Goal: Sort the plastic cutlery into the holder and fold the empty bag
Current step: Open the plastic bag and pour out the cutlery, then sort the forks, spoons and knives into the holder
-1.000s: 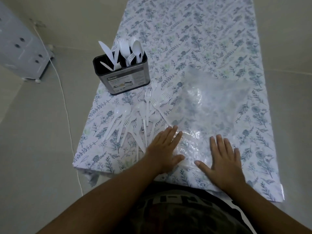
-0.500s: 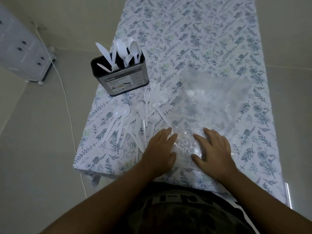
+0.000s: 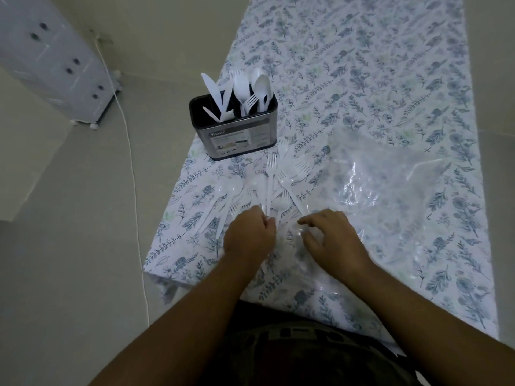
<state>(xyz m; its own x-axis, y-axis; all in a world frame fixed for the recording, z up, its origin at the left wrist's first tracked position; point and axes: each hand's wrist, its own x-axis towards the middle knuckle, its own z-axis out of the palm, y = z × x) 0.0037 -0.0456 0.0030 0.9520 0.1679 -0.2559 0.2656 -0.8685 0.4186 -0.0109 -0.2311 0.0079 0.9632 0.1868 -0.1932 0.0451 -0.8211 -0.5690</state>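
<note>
Floral-patterned cloth covers the table (image 3: 362, 65), with cutlery half sorted and the bag lying flat.

Largest on the cloth is the clear plastic bag (image 3: 390, 185), spread at about 3 o'clock from the hands, apparently empty and flat, ready for folding. The dark metal holder (image 3: 237, 135) stands at 11 o'clock near the table's left edge, a few knives, forks and spoons upright in its compartments. Between holder and hands lies the loose pile of white cutlery (image 3: 267, 185), handles pointing toward the person for easy picking. The left hand (image 3: 249, 236) is curled at the pile's near end, seemingly pinching a handle. The right hand (image 3: 331, 238) is half open, fingers bent on the bag's near corner; whether it grips the plastic I cannot tell.
</note>
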